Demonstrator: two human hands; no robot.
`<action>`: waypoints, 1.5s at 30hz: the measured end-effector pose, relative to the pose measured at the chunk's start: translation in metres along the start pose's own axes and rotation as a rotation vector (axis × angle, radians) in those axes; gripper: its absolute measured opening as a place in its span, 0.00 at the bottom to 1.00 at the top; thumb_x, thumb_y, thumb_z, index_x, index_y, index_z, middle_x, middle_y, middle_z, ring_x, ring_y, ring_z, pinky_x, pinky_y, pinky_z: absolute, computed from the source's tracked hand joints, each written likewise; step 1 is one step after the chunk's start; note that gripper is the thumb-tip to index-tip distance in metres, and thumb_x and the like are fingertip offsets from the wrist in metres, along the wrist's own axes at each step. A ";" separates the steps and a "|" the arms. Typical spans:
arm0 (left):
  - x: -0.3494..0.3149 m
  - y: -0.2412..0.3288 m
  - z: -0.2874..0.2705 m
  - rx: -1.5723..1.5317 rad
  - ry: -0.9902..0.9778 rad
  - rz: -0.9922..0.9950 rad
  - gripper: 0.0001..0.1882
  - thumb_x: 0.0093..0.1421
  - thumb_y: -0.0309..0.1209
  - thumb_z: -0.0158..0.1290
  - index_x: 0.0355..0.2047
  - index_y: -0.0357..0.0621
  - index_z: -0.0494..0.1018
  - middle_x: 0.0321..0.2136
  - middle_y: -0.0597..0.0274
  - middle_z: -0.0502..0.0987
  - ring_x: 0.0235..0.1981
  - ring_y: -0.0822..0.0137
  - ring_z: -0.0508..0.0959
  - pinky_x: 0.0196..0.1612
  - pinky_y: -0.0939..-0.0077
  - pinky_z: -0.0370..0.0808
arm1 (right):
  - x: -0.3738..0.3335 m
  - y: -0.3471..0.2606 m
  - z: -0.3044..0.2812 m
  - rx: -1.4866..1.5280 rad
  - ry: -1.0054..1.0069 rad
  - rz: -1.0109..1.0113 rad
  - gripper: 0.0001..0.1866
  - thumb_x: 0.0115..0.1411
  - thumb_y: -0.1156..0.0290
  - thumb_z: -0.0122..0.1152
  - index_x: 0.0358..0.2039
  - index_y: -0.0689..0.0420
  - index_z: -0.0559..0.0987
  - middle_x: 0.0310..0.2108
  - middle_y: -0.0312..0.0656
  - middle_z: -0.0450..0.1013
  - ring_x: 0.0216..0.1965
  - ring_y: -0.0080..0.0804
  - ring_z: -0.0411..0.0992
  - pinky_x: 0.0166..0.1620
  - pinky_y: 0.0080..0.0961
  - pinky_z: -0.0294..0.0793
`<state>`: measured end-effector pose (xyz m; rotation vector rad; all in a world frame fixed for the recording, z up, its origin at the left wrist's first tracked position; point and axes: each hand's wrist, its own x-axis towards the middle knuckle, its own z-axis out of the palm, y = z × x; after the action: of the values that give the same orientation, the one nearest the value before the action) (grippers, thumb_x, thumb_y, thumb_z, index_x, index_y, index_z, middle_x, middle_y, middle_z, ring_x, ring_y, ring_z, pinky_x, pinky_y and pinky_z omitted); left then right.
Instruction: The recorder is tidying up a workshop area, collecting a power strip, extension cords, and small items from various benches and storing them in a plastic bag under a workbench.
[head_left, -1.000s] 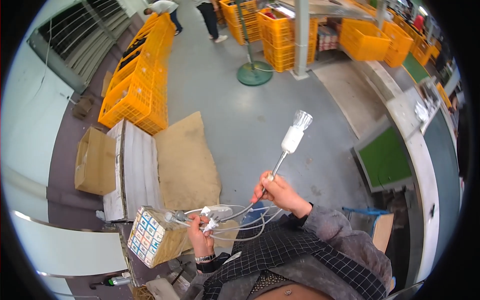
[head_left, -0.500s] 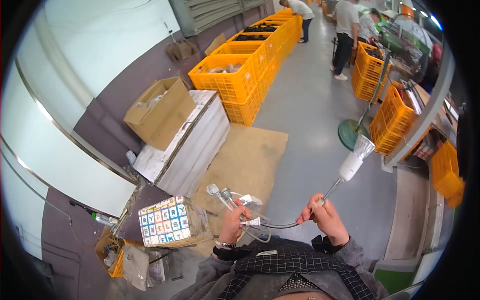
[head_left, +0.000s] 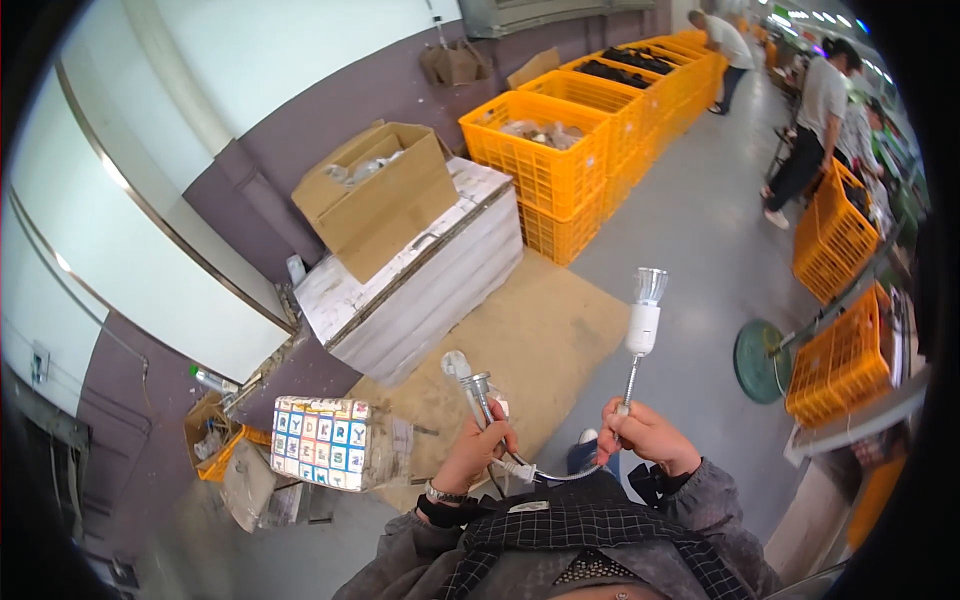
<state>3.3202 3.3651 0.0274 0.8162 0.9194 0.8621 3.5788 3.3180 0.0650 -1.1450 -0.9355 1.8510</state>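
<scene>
1. Head view, lower middle of the frame: from where I stand, the lamp [head_left: 643, 328], with its white socket and clear bulb [head_left: 651, 285], rises upright right of centre.
2. The right hand [head_left: 647, 437] pinches its flexible neck [head_left: 632, 382] between thumb and fingers, below the socket; the neck bends on toward the left hand [head_left: 474, 452].
3. That left hand is curled around a disc-ended metal stem [head_left: 479, 385]. A white plug [head_left: 522, 470] sits beside its fingers; whether the stem and neck join is hidden.
4. I'd judge the lamp light but top-heavy, the neck springy and able to hold a curve, its metal rather slick.
5. The bulb looks fragile, so the neck just under the socket, or the socket body, seems the better hold; the loose cord and plug would want gathering.
6. Left of the hands stands a lettered box [head_left: 320, 443]; a brown mat [head_left: 570, 310] covers the floor beyond, with yellow crates [head_left: 540, 180] above it in the frame.
</scene>
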 end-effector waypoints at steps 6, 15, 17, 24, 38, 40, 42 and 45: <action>0.067 0.024 0.036 0.066 0.167 0.040 0.07 0.56 0.25 0.46 0.35 0.48 0.61 0.17 0.64 0.71 0.15 0.78 0.65 0.17 0.85 0.57 | 0.084 -0.064 -0.077 -0.220 -0.339 0.062 0.09 0.65 0.66 0.40 0.33 0.57 0.65 0.24 0.37 0.69 0.29 0.30 0.73 0.36 0.23 0.68; 0.125 0.064 0.036 0.014 0.411 0.092 0.06 0.56 0.23 0.45 0.34 0.47 0.61 0.15 0.61 0.70 0.13 0.77 0.64 0.15 0.84 0.55 | 0.217 -0.109 -0.098 -0.275 -0.661 0.198 0.10 0.65 0.66 0.41 0.29 0.58 0.65 0.23 0.38 0.67 0.27 0.30 0.73 0.35 0.24 0.72; 0.143 0.074 0.029 -0.006 0.430 0.086 0.06 0.56 0.23 0.44 0.34 0.47 0.61 0.15 0.61 0.70 0.13 0.77 0.63 0.15 0.85 0.54 | 0.249 -0.113 -0.097 -0.275 -0.688 0.243 0.09 0.64 0.65 0.42 0.31 0.57 0.67 0.21 0.35 0.67 0.25 0.26 0.72 0.32 0.19 0.68; 0.226 0.120 -0.031 0.006 0.460 0.067 0.06 0.56 0.24 0.45 0.35 0.46 0.62 0.15 0.61 0.70 0.13 0.78 0.62 0.14 0.85 0.54 | 0.376 -0.138 -0.080 -0.339 -0.809 0.271 0.10 0.64 0.65 0.41 0.30 0.56 0.66 0.20 0.34 0.67 0.25 0.24 0.71 0.30 0.18 0.66; 0.357 0.248 -0.167 0.061 0.526 0.059 0.06 0.56 0.25 0.45 0.35 0.44 0.62 0.14 0.62 0.70 0.12 0.78 0.62 0.14 0.85 0.55 | 0.614 -0.209 0.027 -0.621 -1.046 0.323 0.18 0.65 0.59 0.40 0.23 0.57 0.68 0.19 0.35 0.67 0.22 0.25 0.70 0.29 0.21 0.69; 0.370 0.266 -0.180 0.021 0.615 0.135 0.06 0.58 0.26 0.43 0.36 0.46 0.60 0.15 0.65 0.70 0.14 0.79 0.65 0.16 0.85 0.57 | 0.653 -0.214 0.038 -0.616 -1.022 0.262 0.20 0.64 0.59 0.40 0.21 0.57 0.69 0.17 0.36 0.67 0.20 0.25 0.69 0.27 0.21 0.69; 0.385 0.278 -0.197 0.001 0.700 0.105 0.04 0.58 0.25 0.43 0.33 0.46 0.61 0.15 0.64 0.71 0.13 0.78 0.65 0.15 0.85 0.57 | 0.689 -0.229 0.048 -0.600 -1.116 0.027 0.23 0.64 0.58 0.41 0.16 0.57 0.69 0.14 0.37 0.68 0.18 0.25 0.69 0.24 0.22 0.68; 0.411 0.302 -0.210 0.026 0.847 0.104 0.03 0.57 0.25 0.43 0.33 0.44 0.62 0.14 0.64 0.71 0.12 0.78 0.63 0.14 0.84 0.56 | 0.725 -0.255 0.062 -0.547 -1.011 0.270 0.12 0.63 0.62 0.45 0.30 0.57 0.68 0.17 0.35 0.67 0.17 0.22 0.69 0.21 0.20 0.69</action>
<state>3.1929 3.8996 0.0790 0.5071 1.6339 1.3246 3.3488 4.0533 0.0370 -0.5613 -2.0158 2.5256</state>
